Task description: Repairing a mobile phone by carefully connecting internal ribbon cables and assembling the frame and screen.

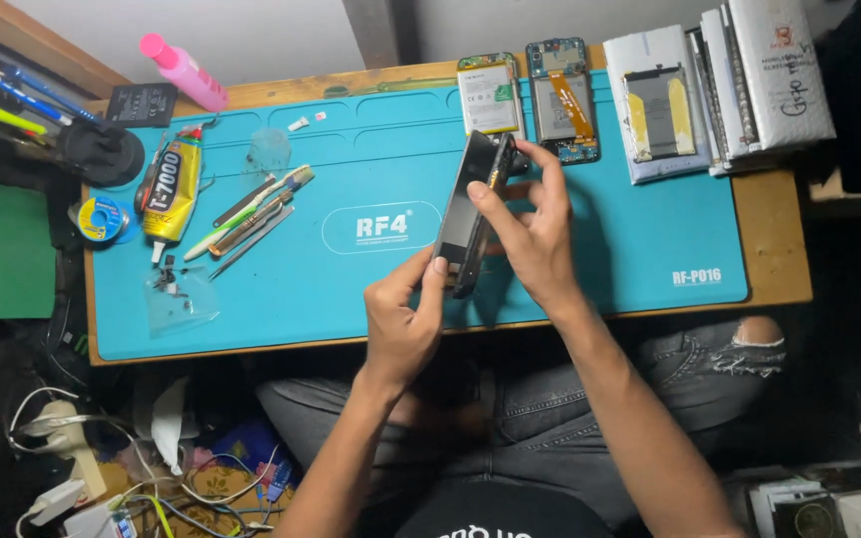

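Both hands held a dark phone body (470, 209) tilted on edge above the blue repair mat (371, 289), near the desk's front edge. Left hand (403, 324) pinched the lower end, thumb pressed on one face; right hand (535, 224) clamped the upper half, fingers curled over the top corner and thumb on the side. Judged risks: the grip sat on thin edges only, so a slip could have dropped the phone onto the mat or off the desk onto the lap; squeezing at the corner might have flexed or cracked it. Glue tube (171, 189), tweezers and brush (251, 214), two opened phones (530, 95) lay well apart.
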